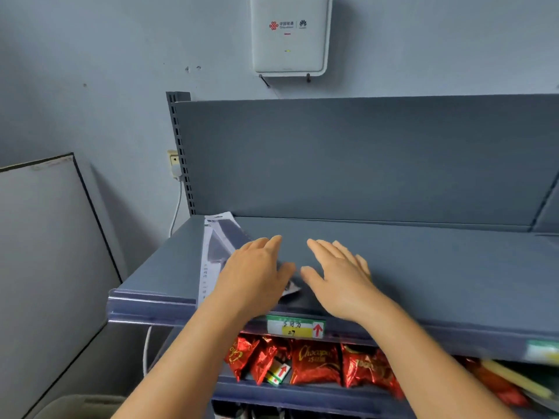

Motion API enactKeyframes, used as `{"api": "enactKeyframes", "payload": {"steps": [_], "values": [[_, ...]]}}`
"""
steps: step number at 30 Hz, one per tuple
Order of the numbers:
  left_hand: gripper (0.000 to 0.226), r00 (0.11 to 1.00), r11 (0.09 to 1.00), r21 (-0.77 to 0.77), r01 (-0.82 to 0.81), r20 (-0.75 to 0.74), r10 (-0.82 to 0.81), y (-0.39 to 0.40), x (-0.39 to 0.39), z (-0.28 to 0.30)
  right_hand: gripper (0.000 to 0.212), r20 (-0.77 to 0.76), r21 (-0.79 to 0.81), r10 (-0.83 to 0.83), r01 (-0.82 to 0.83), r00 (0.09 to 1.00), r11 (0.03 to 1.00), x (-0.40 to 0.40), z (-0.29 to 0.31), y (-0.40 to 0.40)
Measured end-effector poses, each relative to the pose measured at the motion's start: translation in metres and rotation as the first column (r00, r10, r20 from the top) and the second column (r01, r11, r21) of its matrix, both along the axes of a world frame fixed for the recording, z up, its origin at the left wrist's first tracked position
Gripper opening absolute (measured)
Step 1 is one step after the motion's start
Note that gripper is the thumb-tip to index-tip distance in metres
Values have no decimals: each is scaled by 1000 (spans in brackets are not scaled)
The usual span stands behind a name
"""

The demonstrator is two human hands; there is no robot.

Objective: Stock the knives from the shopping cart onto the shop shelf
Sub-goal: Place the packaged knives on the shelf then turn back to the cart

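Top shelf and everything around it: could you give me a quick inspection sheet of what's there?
Surface: grey top shelf, mostly bare.
Job's things: packaged knives lying flat at the shelf's left end, overlapping.
Clutter: red snack bags on the shelf below; price tag on the shelf edge.
Hands: left hand flat on the knife packs; right hand open over bare shelf, holding nothing.
Cables: white cable running down from a wall socket.
Surroundings: white wall box; board leaning at left.
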State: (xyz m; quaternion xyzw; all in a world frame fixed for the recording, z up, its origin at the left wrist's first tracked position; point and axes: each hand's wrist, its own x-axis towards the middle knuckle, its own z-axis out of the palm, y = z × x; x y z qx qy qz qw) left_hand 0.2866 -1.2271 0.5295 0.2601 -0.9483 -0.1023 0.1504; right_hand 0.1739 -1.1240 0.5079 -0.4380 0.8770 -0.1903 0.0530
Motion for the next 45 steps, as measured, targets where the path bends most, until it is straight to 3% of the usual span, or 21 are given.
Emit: {"api": "enactKeyframes", "payload": {"steps": [7,14,22,27,36,45], "values": [[59,960,961,-9,275,-57,-275,83,-25,-29,59,60,-63,-224,227,973,972,3,-22,112],[61,835,835,36,550,-18,-550,188,-46,-80,62,149,-25,-496,504,856,863,16,-68,240],[62,662,677,176,715,142,-736,327,-75,-152,70,200,129,-746,738,635,662,32,-151,392],[64,559,614,240,752,262,-787,428,-78,-195,64,249,225,-839,814,484,536,53,-197,495],[61,343,456,307,835,356,-869,596,-67,-238,65,339,283,-919,909,203,305,105,-244,658],[58,108,245,358,901,361,-926,726,-81,-253,60,363,272,-930,961,-55,49,129,-271,763]]}}
